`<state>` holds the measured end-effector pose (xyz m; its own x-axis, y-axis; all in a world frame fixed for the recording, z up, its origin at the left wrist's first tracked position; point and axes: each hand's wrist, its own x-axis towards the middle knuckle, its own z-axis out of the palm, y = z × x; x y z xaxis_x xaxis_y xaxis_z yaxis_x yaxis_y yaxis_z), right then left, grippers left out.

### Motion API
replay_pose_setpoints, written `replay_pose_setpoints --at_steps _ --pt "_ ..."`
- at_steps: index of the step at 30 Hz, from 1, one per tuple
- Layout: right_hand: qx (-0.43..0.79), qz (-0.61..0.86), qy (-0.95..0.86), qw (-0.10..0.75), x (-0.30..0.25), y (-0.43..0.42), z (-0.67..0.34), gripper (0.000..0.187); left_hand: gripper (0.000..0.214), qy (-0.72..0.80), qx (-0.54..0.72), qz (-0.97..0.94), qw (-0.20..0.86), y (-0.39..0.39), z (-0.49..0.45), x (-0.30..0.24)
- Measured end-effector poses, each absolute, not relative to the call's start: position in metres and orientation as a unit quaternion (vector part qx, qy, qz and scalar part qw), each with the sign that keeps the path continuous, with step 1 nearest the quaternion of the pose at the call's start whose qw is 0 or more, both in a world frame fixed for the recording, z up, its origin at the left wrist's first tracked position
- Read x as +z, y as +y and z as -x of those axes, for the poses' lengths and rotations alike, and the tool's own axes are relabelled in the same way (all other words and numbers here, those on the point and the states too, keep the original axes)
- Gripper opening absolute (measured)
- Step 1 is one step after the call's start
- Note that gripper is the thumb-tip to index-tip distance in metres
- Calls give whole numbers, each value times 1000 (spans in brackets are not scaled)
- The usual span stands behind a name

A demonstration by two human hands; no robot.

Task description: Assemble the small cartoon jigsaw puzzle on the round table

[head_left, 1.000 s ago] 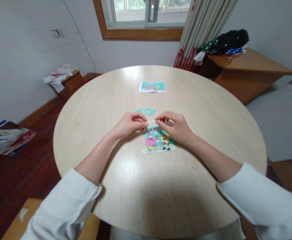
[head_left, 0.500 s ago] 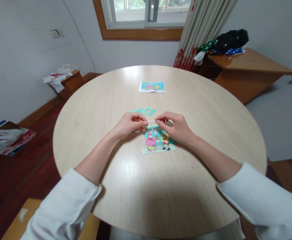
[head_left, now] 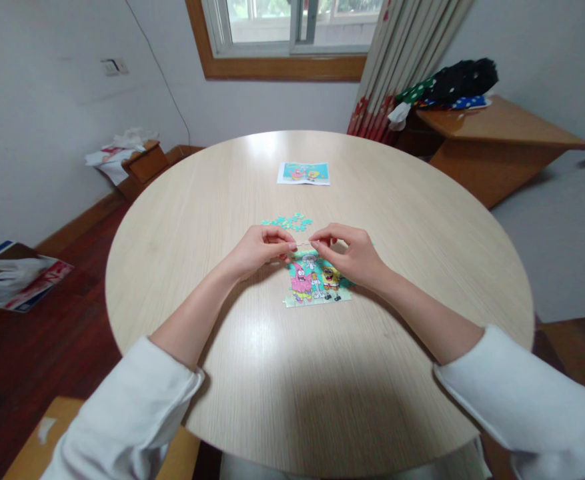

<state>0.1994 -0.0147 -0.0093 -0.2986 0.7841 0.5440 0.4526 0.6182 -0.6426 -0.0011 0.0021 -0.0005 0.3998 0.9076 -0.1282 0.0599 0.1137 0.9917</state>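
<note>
A partly assembled jigsaw puzzle [head_left: 317, 283] with cartoon figures, one pink and one yellow, lies on the round table [head_left: 222, 200]. At its upper left corner, my left hand [head_left: 267, 251] is closed, thumb and fingertips pinching the edge. My right hand [head_left: 349, 252] pinches the upper edge from the other side and covers the puzzle's upper right part. A thin pale edge shows between the two sets of fingertips. Just beyond the hands lies a small heap of loose turquoise puzzle pieces [head_left: 292, 222]. Exactly which pieces the fingertips grip is hidden.
A printed picture sheet [head_left: 303, 174] lies flat farther back on the table. Behind the table are a window [head_left: 292, 30] and a curtain [head_left: 402, 60]. Dark and patterned cloths [head_left: 462, 80] rest on a wooden cabinet [head_left: 502, 133] at the right.
Both hands stay almost still at the puzzle's top edge. The pale edge between the fingertips has shifted very slightly.
</note>
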Motion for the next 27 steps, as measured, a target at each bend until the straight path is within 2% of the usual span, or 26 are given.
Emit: replay_pose_setpoints --at_steps 27 --pt "170 387 -783 456 -8 -16 -199 12 16 422 346 -581 604 1 1 2"
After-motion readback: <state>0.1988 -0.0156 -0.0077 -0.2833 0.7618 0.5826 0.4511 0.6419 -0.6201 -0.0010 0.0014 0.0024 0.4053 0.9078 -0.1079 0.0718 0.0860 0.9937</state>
